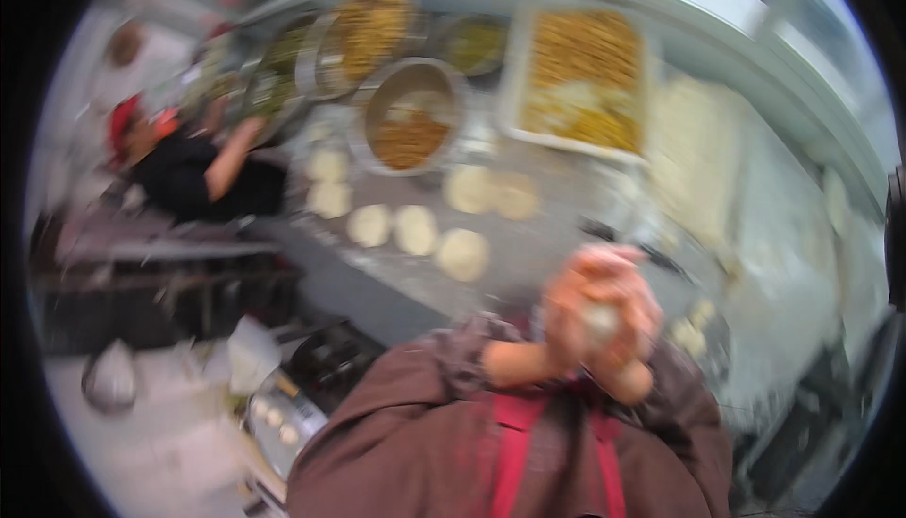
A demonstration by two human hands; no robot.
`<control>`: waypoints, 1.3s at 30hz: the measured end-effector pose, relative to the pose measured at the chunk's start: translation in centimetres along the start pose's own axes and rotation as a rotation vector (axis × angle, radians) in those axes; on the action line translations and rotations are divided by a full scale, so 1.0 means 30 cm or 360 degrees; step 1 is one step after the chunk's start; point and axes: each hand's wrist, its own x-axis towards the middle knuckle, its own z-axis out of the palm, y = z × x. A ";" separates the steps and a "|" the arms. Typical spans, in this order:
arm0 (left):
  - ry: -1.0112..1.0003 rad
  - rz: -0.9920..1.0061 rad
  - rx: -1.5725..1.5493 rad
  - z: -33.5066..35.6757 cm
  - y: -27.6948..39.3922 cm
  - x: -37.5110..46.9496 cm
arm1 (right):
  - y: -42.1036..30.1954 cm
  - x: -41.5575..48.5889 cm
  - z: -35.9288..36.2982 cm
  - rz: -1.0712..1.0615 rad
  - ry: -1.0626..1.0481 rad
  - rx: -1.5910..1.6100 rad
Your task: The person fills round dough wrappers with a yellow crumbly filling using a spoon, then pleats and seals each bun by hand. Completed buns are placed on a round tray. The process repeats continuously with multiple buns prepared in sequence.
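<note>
Close to my chest, my left hand (563,306) and my right hand (643,298) are cupped together around a pale dough ball (601,321). The fingers cover much of the ball, and motion blur hides detail. Just beyond my hands a dark, slender tool (665,260) lies on the floury worktop (545,252). Several flattened dough rounds (463,255) are spread to the left of my hands. Small dough pieces (688,337) sit to the right, beside my sleeve.
A steel bowl (361,129) of brown filling stands behind the rounds. Farther back are a white tray (511,118) of orange-brown filling and more filled bowls. A pale dough sheet (697,157) lies at right. A co-worker (205,171) reaches into a bowl at left.
</note>
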 end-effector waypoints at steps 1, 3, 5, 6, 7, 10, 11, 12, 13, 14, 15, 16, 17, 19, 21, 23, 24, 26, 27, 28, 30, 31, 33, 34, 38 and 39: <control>-0.0027 0.0141 0.0491 0.006 0.018 -0.009 | -0.002 -0.004 -0.004 0.0015 0.0007 0.0033; -0.0057 0.0303 0.1334 0.017 0.053 -0.011 | 0.010 -0.003 -0.012 0.0045 0.0018 0.0219; 0.0102 0.0162 0.1285 0.025 0.061 0.007 | 0.031 0.010 -0.009 0.0084 0.0073 0.0512; 0.0196 0.0081 0.1188 0.028 0.064 0.019 | 0.040 0.018 -0.002 0.0124 0.0110 0.0723; 0.0312 -0.0009 0.0984 0.015 0.075 0.057 | 0.046 0.030 -0.001 0.0162 0.0134 0.0905; 0.0310 -0.0067 0.1311 -0.006 0.133 0.089 | 0.050 0.053 0.006 0.0105 -0.0131 0.0087; 0.0289 0.0012 0.1541 -0.012 0.148 0.091 | 0.045 0.054 0.005 0.0075 -0.0149 -0.0047; 0.0295 -0.0022 0.1535 -0.017 0.159 0.088 | 0.049 0.054 0.012 0.0048 -0.0167 -0.0178; 0.0335 0.0010 0.1493 -0.019 0.163 0.079 | 0.053 0.048 0.022 0.0021 -0.0192 -0.0309; 0.0373 0.0080 0.1428 -0.019 0.168 0.071 | 0.061 0.043 0.036 -0.0016 -0.0222 -0.0433; 0.0299 0.0077 0.1203 -0.017 0.163 0.056 | 0.072 0.031 0.056 -0.0048 -0.0255 -0.0554; 0.0237 0.0132 0.0958 -0.008 0.146 0.042 | 0.086 0.020 0.080 -0.0072 -0.0313 -0.0669; 0.0214 0.0180 0.0943 0.000 0.152 0.021 | 0.110 0.007 0.112 -0.0085 -0.0291 -0.0399; 0.0164 0.0478 0.1156 0.020 0.153 -0.015 | 0.162 -0.036 0.183 -0.0066 -0.0231 0.0139; 0.0174 0.0556 0.0951 0.032 0.166 -0.042 | 0.212 -0.078 0.227 -0.0045 -0.0105 0.0645; 0.0133 0.0725 0.1105 0.023 0.184 -0.050 | 0.268 -0.104 0.241 -0.0022 0.0065 0.1121; 0.0141 0.0783 0.1083 0.011 0.186 -0.042 | 0.307 -0.093 0.245 -0.0001 -0.0044 0.0891; 0.0320 0.0778 0.1110 -0.045 0.241 -0.047 | 0.390 -0.028 0.249 0.0025 -0.0273 0.0420; 0.0488 0.0704 0.1162 -0.092 0.311 -0.045 | 0.429 0.010 0.257 0.0025 -0.0386 0.0189; 0.0627 0.0657 0.1060 -0.134 0.365 -0.045 | 0.453 0.034 0.264 0.0019 -0.0494 -0.0045; 0.0859 0.0603 0.0692 -0.216 0.478 -0.037 | 0.458 0.055 0.275 0.0349 -0.0726 -0.0166; 0.0861 0.0611 0.0428 -0.248 0.535 -0.038 | 0.459 0.037 0.299 0.0355 -0.0792 -0.0188; 0.0781 0.0466 0.0366 -0.275 0.662 -0.109 | 0.455 0.005 0.388 0.0314 -0.0916 -0.0132; 0.0834 0.0387 0.0317 -0.270 0.712 -0.140 | 0.441 -0.015 0.429 0.0212 -0.1100 -0.0484; 0.0931 0.0820 0.0412 -0.194 0.790 -0.280 | 0.450 -0.157 0.573 0.0075 -0.1328 -0.0612; 0.0971 0.0901 0.0418 -0.178 0.796 -0.322 | 0.460 -0.164 0.595 0.0168 -0.1401 -0.0618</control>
